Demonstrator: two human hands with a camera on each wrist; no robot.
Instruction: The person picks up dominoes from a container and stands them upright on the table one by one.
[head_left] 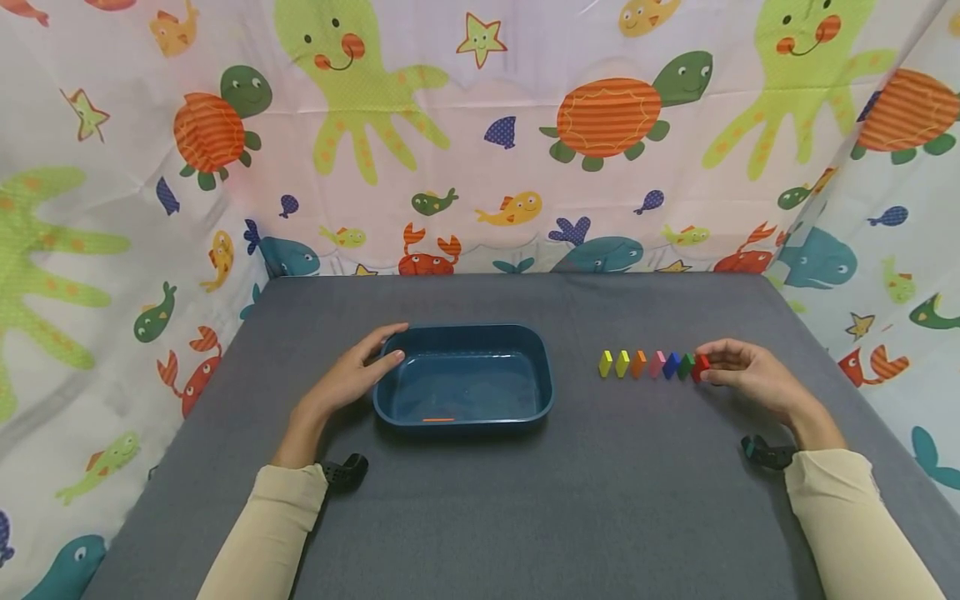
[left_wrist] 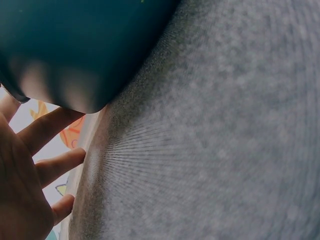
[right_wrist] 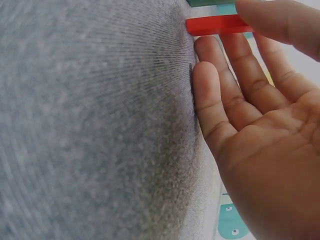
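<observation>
My left hand (head_left: 358,371) holds the left side of a dark blue rectangular plastic tray (head_left: 463,428), its thumb over the rim and its other fingers near the far left corner. The left wrist view shows the tray's outside wall (left_wrist: 85,55) close up, with three of the fingers spread below it. At the right, my right hand (head_left: 753,379) pinches a red domino (right_wrist: 215,24) between thumb and fingers. The domino stands on edge, touching the cloth, at the right end of a row: green (head_left: 686,367), blue (head_left: 671,365), pink (head_left: 657,364), orange (head_left: 638,364) and two yellow dominoes (head_left: 622,364).
A thin orange strip (head_left: 438,419) shows inside the tray by its near wall. Grey cloth (head_left: 570,517) covers the table. Behind and at both sides hangs a curtain (head_left: 465,192) printed with sea animals. Each wrist carries a black band device (head_left: 347,473).
</observation>
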